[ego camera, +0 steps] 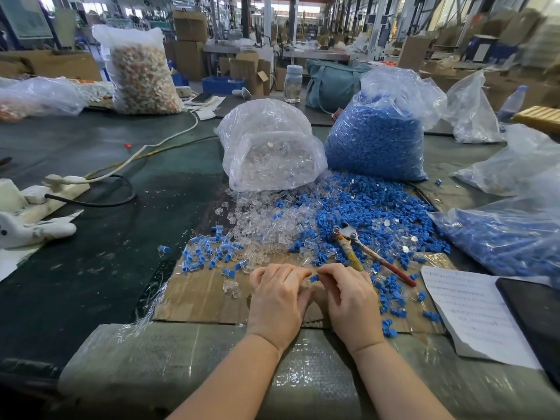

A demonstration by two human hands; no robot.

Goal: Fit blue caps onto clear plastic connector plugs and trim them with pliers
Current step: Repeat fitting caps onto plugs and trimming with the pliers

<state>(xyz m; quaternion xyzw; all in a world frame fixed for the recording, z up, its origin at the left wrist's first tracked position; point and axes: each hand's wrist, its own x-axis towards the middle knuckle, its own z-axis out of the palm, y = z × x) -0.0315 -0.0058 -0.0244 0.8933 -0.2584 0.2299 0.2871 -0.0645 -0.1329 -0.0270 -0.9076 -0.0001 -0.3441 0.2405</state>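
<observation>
Left hand (277, 301): laid knuckles-up on the cardboard sheet (197, 298), its fingers curled inward toward the right hand; what is held under them cannot be told.
Right hand (348, 301): set just beside the left, its fingers bent and pinched on a blue cap (314, 278), which is seen between the two sets of fingertips.
Pliers (363, 253): left lying just beyond the right fingers, jaws pointed away, one handle red, the other wrapped in yellowish tape.
Capped plugs (212, 253): scattered beyond and left of the left fingers, on the cardboard's far corner.
Loose clear plugs (257, 225): spilled beyond both hands from an open clear bag (269, 147).
Loose blue caps (363, 204): heaped beyond the right fingers, in front of a tall bag of blue caps (378, 140).
Paper sheet (472, 313): placed right of the right fingers, a dark tablet (536, 316) overlapping its edge.
Desk (106, 268): covered in dark green, a power strip (63, 183) and cables kept well left of the hands.
</observation>
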